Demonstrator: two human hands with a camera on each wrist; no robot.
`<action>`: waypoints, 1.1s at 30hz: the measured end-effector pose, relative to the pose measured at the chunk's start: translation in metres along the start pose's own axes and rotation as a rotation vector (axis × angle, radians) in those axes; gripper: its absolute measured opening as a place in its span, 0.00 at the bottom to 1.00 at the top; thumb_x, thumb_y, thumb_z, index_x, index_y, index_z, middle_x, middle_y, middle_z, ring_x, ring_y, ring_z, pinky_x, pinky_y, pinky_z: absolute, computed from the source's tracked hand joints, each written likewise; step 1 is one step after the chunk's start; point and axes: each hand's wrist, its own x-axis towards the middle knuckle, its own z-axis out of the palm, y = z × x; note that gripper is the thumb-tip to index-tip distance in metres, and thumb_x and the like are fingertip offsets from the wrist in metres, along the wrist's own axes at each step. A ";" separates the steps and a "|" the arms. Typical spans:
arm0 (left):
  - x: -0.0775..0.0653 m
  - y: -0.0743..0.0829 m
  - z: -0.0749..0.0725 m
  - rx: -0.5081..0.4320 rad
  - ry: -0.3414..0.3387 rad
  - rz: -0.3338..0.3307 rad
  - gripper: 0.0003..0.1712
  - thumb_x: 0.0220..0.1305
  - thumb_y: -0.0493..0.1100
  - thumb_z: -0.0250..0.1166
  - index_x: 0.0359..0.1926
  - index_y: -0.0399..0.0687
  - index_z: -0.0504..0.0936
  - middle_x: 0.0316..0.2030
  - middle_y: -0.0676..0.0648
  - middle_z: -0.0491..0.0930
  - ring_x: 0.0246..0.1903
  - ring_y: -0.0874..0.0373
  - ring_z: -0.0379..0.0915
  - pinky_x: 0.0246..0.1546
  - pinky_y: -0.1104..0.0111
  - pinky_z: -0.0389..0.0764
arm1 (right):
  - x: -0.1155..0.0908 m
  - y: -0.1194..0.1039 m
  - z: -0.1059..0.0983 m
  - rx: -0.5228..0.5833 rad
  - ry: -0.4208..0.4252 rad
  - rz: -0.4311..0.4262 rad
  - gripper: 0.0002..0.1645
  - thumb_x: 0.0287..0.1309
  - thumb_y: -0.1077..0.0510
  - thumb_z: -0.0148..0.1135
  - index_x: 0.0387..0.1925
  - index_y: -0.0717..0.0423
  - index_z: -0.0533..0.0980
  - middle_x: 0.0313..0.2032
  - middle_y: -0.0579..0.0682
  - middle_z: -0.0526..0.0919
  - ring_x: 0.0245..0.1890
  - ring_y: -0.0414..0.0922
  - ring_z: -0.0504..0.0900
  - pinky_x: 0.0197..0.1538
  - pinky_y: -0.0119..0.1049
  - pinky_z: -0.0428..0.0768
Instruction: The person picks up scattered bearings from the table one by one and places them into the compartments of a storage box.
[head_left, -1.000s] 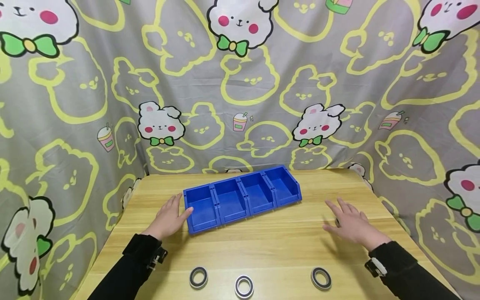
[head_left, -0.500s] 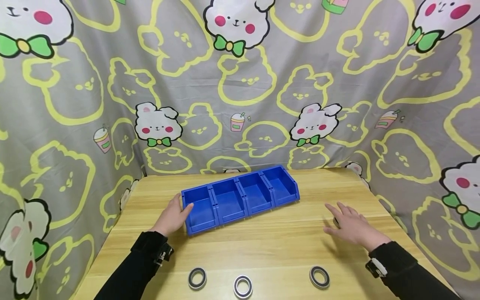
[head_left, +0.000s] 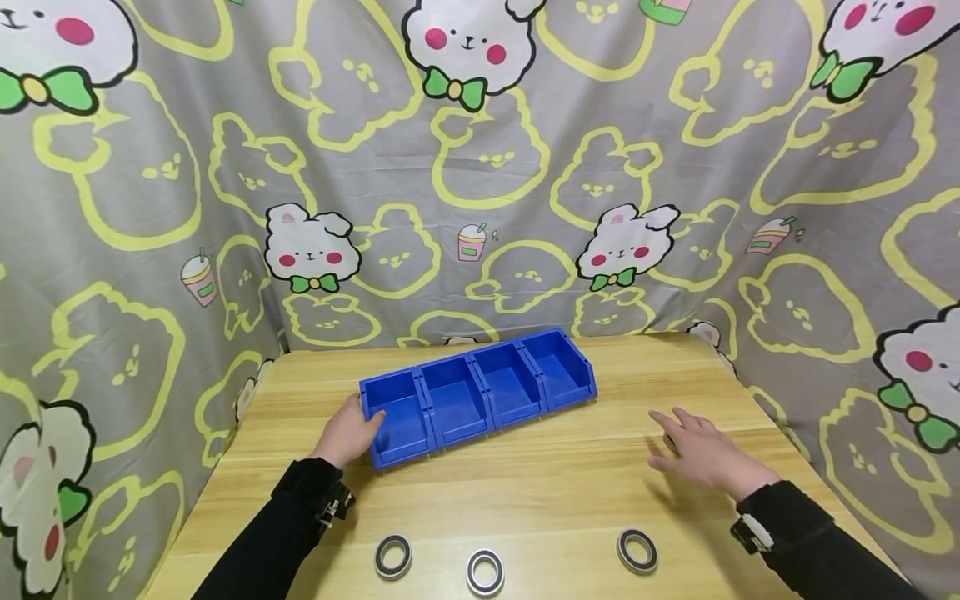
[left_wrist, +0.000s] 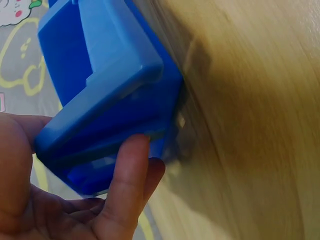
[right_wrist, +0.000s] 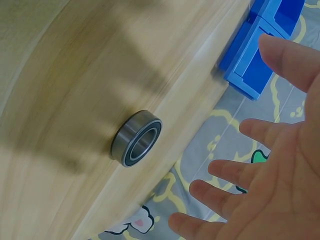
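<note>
My left hand [head_left: 347, 433] grips the left end of a blue row of joined storage bins [head_left: 457, 435], which stands at a slant on the table. The thumb reaches over the rim, and the left wrist view shows fingers [left_wrist: 127, 180] against the end wall. My right hand [head_left: 708, 457] hovers over the table's right side, fingers spread and holding nothing. Close under it is a metal ball bearing [right_wrist: 127, 137], mostly hidden by the hand in the head view. Nearer the front lie a left bearing [head_left: 379, 557], a middle bearing [head_left: 472, 575] and a right bearing [head_left: 624, 546].
The wooden table [head_left: 540, 492] ends at the back and sides against a grey curtain [head_left: 525, 183] with cartoon rabbits. The bins' right end lies close to the back edge.
My left hand's fingers have gone further round the bins' end, and its wrist has shifted slightly right. The right hand stays almost still above its bearing. The head view has shifted slightly.
</note>
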 end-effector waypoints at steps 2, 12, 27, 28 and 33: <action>0.002 -0.001 0.002 0.011 -0.007 -0.020 0.39 0.74 0.48 0.54 0.69 0.19 0.55 0.63 0.22 0.67 0.62 0.30 0.67 0.61 0.43 0.69 | 0.000 0.000 0.000 0.002 -0.002 0.001 0.52 0.57 0.35 0.66 0.72 0.62 0.63 0.66 0.81 0.58 0.61 0.81 0.60 0.54 0.75 0.64; 0.004 0.004 0.002 0.037 -0.039 -0.090 0.37 0.73 0.43 0.50 0.68 0.15 0.50 0.60 0.18 0.67 0.56 0.30 0.72 0.53 0.44 0.75 | -0.002 0.002 -0.001 0.006 0.004 -0.005 0.53 0.57 0.34 0.66 0.71 0.64 0.63 0.65 0.82 0.59 0.60 0.82 0.61 0.52 0.74 0.66; 0.003 0.011 0.000 0.055 -0.020 -0.109 0.31 0.72 0.41 0.52 0.62 0.14 0.59 0.51 0.25 0.75 0.40 0.43 0.76 0.39 0.54 0.78 | -0.005 0.007 -0.002 -0.005 0.034 -0.003 0.49 0.58 0.39 0.68 0.70 0.65 0.63 0.64 0.82 0.59 0.59 0.82 0.62 0.52 0.74 0.67; 0.003 0.011 0.000 0.053 -0.025 -0.111 0.31 0.73 0.41 0.51 0.63 0.14 0.59 0.51 0.25 0.74 0.39 0.43 0.75 0.38 0.56 0.78 | -0.005 0.007 -0.002 -0.005 0.032 0.000 0.49 0.58 0.39 0.68 0.70 0.65 0.63 0.64 0.82 0.59 0.59 0.82 0.62 0.52 0.74 0.67; 0.003 0.009 0.001 0.043 -0.032 -0.109 0.31 0.73 0.41 0.50 0.64 0.15 0.58 0.47 0.29 0.74 0.36 0.45 0.75 0.32 0.60 0.75 | -0.007 0.008 -0.001 0.004 0.029 0.008 0.50 0.58 0.38 0.68 0.70 0.64 0.63 0.64 0.82 0.59 0.59 0.82 0.62 0.52 0.74 0.67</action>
